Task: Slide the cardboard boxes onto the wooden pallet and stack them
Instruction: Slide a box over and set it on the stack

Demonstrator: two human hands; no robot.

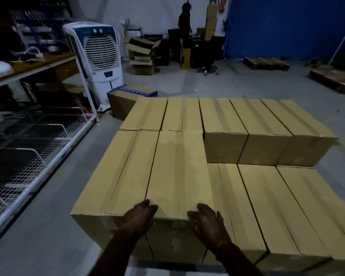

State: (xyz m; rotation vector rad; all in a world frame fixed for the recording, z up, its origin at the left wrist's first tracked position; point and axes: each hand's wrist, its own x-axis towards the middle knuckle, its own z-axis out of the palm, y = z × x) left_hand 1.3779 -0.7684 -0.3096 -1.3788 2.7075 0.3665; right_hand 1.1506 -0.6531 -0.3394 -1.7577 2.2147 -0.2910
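At the bottom centre of the frame, the left hand (pixel 140 217) and the right hand (pixel 206 221) both rest on the near top edge of one long cardboard box (pixel 177 172). The fingers of each lie fairly straight over the edge, a wide grip that presses rather than clasps, so the box looks to be in the middle of being pushed home.

That box sits in the upper layer, flush beside a second upper box (pixel 118 174) to its left. Behind them, toward the middle of the frame, five more boxes (pixel 223 114) form a back row at the same height. To the right of the hands, three boxes of the lower layer (pixel 271 206) still show bare tops.

As a judgement, the stacking is well along: the bottom layer appears full, and the second layer has its back row and two front places filled. About three front places on the right seem left to fill. The wooden pallet under the stack is hidden by the boxes, so I cannot tell how they sit on it.

On the left stands a wire shelf rack (pixel 38 156), with a white air cooler (pixel 100 60) at upper left and spare pallets (pixel 266 63) on the floor at upper right.
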